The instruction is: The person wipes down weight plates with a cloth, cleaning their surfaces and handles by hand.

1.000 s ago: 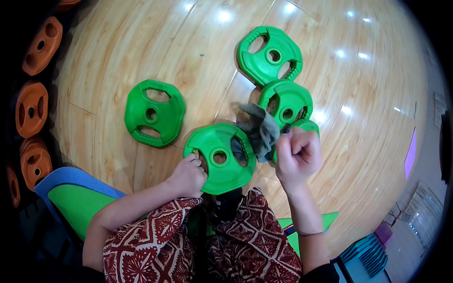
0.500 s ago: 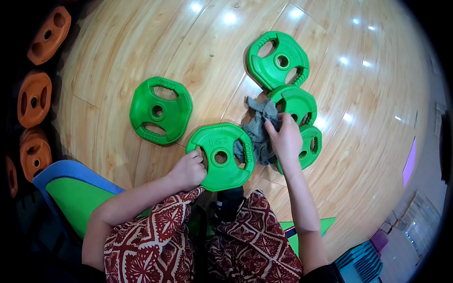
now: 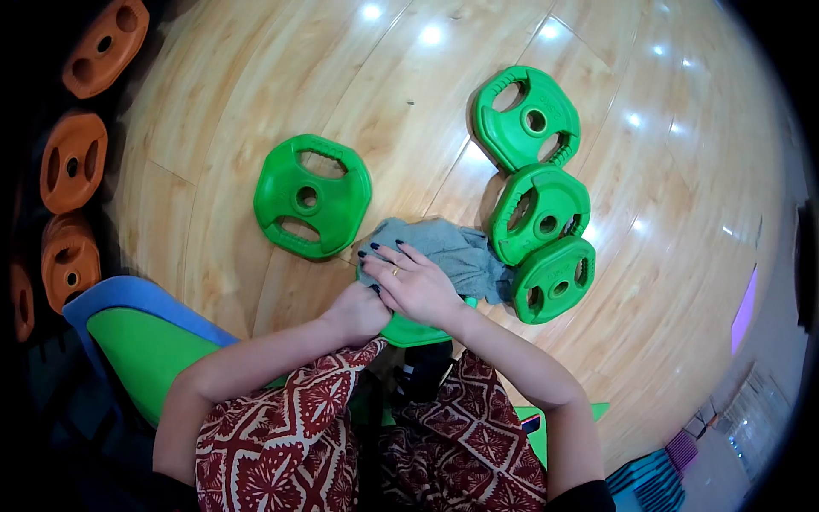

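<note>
A green weight plate (image 3: 411,334) is in front of my knees, mostly covered by a grey cloth (image 3: 448,247). My left hand (image 3: 358,312) is closed around the plate's left edge at the handle opening, its fingers partly hidden. Flat on the cloth, over the plate's upper left part, lies my right hand (image 3: 418,287) with its fingers stretched out and slightly apart. The cloth trails off to the right, its end near another green plate (image 3: 533,275).
Another green plate (image 3: 277,192) lies alone on the wooden floor (image 3: 213,111) at left. Two more green plates, an upper one (image 3: 499,128) and a middle one (image 3: 567,196), adjoin at right. Orange plates (image 3: 75,183) line the left side. A blue-green step (image 3: 128,328) stands near my left arm.
My right hand has moved left with the cloth, from beside the right-hand plates onto the held plate. The cloth is now spread over that plate. My left hand keeps its grip.
</note>
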Motion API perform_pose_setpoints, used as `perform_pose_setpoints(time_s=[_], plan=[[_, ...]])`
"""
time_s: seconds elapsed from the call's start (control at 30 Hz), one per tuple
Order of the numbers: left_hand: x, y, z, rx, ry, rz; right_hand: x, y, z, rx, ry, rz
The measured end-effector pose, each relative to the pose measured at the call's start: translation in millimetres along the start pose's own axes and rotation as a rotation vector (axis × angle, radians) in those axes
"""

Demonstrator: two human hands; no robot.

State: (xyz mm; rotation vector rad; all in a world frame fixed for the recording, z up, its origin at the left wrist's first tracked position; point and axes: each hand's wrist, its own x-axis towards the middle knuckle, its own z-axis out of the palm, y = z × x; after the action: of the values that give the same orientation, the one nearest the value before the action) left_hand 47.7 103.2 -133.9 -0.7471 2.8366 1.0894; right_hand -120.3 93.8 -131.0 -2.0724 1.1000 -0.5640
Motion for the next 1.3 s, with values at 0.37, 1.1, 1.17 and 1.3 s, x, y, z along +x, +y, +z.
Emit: perform_pose_setpoints(time_s=[0.37,1.1,1.17,1.3], plan=[[7,4,-20,0.169,-0.134,0.096,-4,12,-15,-0.361,-0.139,0.38],[5,-9,-12,0.232,-0.066,0.156,-21,18,-31,-0.335,-0.146,0.415],[4,-8,-13,0.228,-0.051,0.158,-35,23,-31,-0.311,-0.063,0.539],[4,-9,-15,0.209,-0.083,0.163,-53,29,-30,-0.36,-0.031,0.486]])
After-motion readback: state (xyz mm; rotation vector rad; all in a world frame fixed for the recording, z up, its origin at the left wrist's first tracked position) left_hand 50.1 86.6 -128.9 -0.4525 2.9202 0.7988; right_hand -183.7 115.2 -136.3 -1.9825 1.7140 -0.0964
